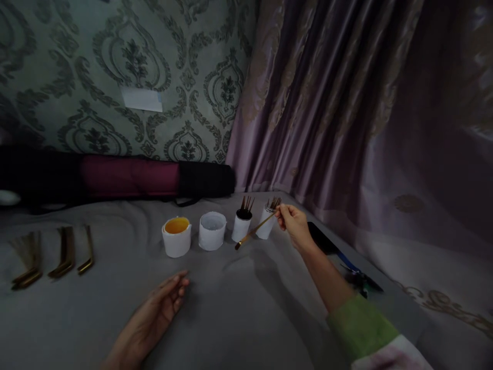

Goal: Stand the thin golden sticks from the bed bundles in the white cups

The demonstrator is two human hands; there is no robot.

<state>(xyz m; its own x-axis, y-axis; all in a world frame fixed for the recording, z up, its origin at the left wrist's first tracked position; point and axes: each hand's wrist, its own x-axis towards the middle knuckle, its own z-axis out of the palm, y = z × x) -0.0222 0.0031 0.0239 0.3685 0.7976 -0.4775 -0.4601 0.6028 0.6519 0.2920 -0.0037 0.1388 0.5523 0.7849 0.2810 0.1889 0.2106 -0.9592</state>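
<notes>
My right hand (290,221) pinches a thin paintbrush (256,230) near the end of its handle; the dark bristle tip points down and to the left. Just behind it stand a white-wrapped tube (265,226) and a white-wrapped cup (241,228) with a dark inside, each with several thin brown sticks upright in it. My left hand (159,303) hovers low over the grey cloth, palm inward, fingers loosely curled and apart, holding nothing. Beyond it are a white tub (176,245) of yellow-orange contents and a white tub (212,237) with a pale greyish inside.
Several bent gold-brown pieces (63,254) lie in groups at the left on the grey cloth (215,318). A black and maroon roll (131,176) lies along the patterned wall. A dark flat object (321,237) and a blue-handled tool (348,262) lie right, near the curtain (304,113).
</notes>
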